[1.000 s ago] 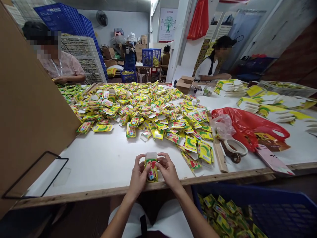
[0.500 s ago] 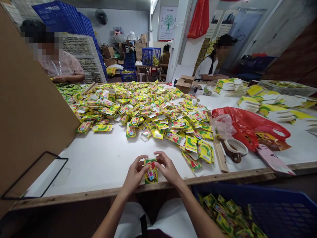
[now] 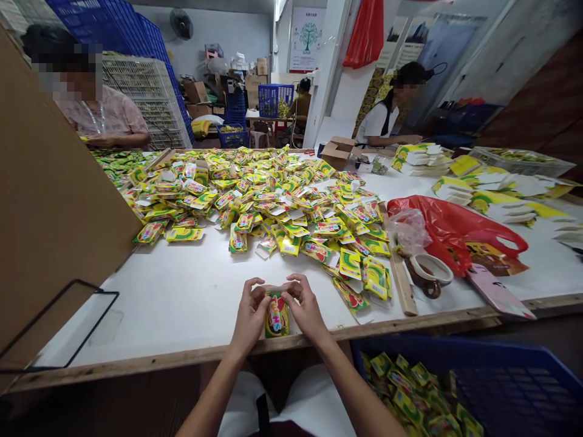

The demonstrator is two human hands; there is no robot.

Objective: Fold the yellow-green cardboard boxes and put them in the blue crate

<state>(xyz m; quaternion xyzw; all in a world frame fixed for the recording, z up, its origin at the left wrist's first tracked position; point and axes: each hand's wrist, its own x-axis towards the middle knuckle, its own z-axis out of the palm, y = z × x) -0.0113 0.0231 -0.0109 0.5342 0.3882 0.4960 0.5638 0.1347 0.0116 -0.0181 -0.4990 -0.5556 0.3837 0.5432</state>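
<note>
Near the table's front edge, a small yellow-green printed box point(image 3: 276, 317) stands between my two hands, its printed face toward me. My left hand point(image 3: 250, 309) grips its left side, with the thumb on the front near the top. On the other side my right hand point(image 3: 304, 306) holds the upper right, its thumb also at the top edge. The fingers of both hands curl over the box's top, where a pale flap shows in part. Beyond my hands spreads a big heap of similar small boxes point(image 3: 291, 227), many with white flaps sticking out.
A blue basket point(image 3: 510, 358) holding more boxes sits below the edge at right. On the table lie a wooden strip point(image 3: 403, 285), a mug point(image 3: 430, 273), a red bag point(image 3: 437, 224) and a pink phone-like object point(image 3: 498, 291). Cardboard point(image 3: 59, 182) rises at left. Two people sit across the table.
My fingers have moved inward over the top of the box, and the thumbs are closer to its top edge. The view has shifted slightly.
</note>
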